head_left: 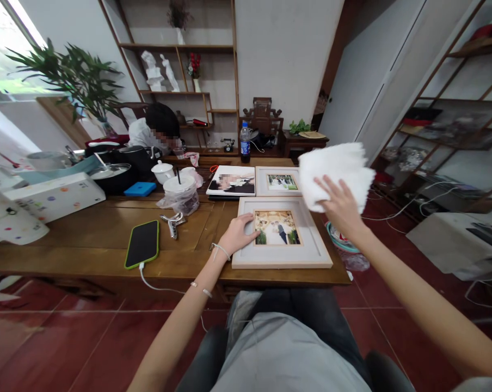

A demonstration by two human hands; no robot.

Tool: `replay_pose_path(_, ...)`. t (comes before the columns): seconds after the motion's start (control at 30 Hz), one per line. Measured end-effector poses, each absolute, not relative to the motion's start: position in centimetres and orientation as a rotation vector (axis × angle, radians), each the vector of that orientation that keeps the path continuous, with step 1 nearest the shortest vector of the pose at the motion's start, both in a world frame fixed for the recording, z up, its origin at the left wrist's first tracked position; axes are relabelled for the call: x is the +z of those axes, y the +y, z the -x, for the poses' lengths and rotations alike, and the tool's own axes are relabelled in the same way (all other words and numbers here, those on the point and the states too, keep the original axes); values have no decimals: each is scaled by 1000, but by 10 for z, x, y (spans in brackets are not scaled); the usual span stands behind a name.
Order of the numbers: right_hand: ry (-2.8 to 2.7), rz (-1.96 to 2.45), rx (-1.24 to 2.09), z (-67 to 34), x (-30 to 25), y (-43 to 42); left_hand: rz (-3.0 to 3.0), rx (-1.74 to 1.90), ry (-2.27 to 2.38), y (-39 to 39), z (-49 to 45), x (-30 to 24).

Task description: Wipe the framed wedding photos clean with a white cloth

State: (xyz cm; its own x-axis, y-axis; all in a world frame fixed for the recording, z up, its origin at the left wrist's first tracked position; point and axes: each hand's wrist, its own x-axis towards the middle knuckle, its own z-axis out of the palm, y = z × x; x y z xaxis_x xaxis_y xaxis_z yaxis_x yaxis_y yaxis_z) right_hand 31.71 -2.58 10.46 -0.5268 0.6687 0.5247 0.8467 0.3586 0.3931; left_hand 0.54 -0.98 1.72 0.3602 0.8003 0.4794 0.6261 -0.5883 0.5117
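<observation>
A light wooden picture frame (317, 260) with a white mount and a wedding photo (276, 227) lies flat at the table's near edge. My left hand (240, 234) rests on its left side, fingers laid over the mount and thumb near the photo. Raised above the frame's upper right corner, my right hand (339, 198) grips a white cloth (331, 169), which hangs spread out and hides part of what is behind it. Another framed photo (281, 181) lies just behind the first. Beside that one is a photo album (232, 179) with a picture on its cover.
Left of my arm lie a phone (143, 244) on a cable and a small silvery object (173, 223). Behind them stand a bagged cup with a straw (180, 190), a blue box (140, 189) and a bottle (245, 144). Across the table a person (154, 128) bends down.
</observation>
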Motion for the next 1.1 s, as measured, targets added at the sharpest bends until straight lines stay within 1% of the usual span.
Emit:
replay_pose_path(0.07, -2498, 1348, -843, -303, 87, -19, -2376, 1041, 1288, -9, -5, 17)
replay_pose_path(0.17, -2559, 1466, -685, -285, 65, -6, -2377, 1031, 1278, -8, -5, 16)
replay_pose_path(0.27, -2590, 1527, -533, -273, 58, 2, -2380, 1031, 1269, -8, -5, 16)
replay_pose_path(0.43, -2754, 1473, -360, -264, 73, -19, -2382, 1038, 1285, -8, -4, 15)
replay_pose_path(0.57, -2858, 1493, -140, -256, 95, -72, -2389, 1033, 1287, -8, -5, 14)
replay_pose_path(0.67, -2893, 1503, 100, -252, 112, -113, -2395, 1038, 1284, -8, -5, 14)
replay_pose_path(0.73, -2875, 1514, 177, -249, 118, -130, -2406, 1043, 1275, -7, -5, 14)
replay_pose_path(0.87, -2779, 1558, 155, -244, 105, -125, -2427, 1039, 1248, -6, -4, 14)
replay_pose_path(1.0, -2639, 1549, -48, -248, 76, -81, -2417, 1027, 1245, -6, -2, 13)
replay_pose_path(1.1, -2525, 1596, -201, -254, 64, -40, -2404, 1029, 1248, -6, -2, 14)
